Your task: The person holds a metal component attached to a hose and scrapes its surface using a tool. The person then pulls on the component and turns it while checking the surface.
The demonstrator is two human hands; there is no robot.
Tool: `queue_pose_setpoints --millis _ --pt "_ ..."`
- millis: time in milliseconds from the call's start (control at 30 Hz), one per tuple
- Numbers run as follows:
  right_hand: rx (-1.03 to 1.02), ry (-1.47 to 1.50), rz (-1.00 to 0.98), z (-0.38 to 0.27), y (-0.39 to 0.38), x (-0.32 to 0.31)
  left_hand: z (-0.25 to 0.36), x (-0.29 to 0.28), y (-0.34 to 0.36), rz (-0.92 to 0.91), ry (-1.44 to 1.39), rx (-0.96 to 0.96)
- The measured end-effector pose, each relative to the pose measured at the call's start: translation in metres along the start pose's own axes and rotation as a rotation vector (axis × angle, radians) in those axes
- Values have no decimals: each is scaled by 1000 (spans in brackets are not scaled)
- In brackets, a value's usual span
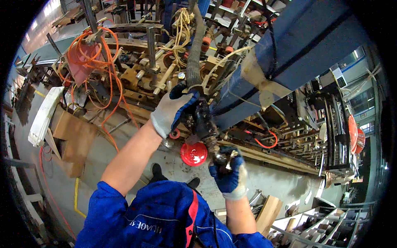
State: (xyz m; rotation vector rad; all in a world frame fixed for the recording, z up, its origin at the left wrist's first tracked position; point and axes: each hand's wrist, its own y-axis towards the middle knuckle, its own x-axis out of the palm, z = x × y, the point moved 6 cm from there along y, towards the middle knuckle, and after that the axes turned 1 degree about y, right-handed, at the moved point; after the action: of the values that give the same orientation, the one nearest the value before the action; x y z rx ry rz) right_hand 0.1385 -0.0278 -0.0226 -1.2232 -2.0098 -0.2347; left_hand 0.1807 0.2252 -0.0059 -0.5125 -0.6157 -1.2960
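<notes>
A dark, grimy cylindrical fitting hangs in front of me, with a thick grey sleeved hose running up from its top. My left hand, in a grey-and-blue work glove, is closed around the upper part of the fitting, just below the hose. My right hand, gloved the same way, grips the narrower metal end at the bottom. Shiny bits show between the right fingers, too unclear to name. Behind the fitting, a round red lid-like object is low down near the floor.
A large blue beam slants close by on the right. Machinery with rods and rails stretches ahead. Orange hoses hang in loops at left, above a cardboard box. A wooden board and a rack are at lower right.
</notes>
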Motion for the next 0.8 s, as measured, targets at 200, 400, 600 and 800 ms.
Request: queue_pose_setpoints --millis 200,400,600,800 --pt "39 -62 -79 -23 -2 30 15 -3 1 65 53 96" --pt "73 -236 -271 1 2 64 30 -17 -9 85 -92 94" --pt "78 -338 -356 13 9 69 34 -17 -12 95 -21 122" --pt "122 -198 -318 7 8 79 32 -24 -11 111 1 42"
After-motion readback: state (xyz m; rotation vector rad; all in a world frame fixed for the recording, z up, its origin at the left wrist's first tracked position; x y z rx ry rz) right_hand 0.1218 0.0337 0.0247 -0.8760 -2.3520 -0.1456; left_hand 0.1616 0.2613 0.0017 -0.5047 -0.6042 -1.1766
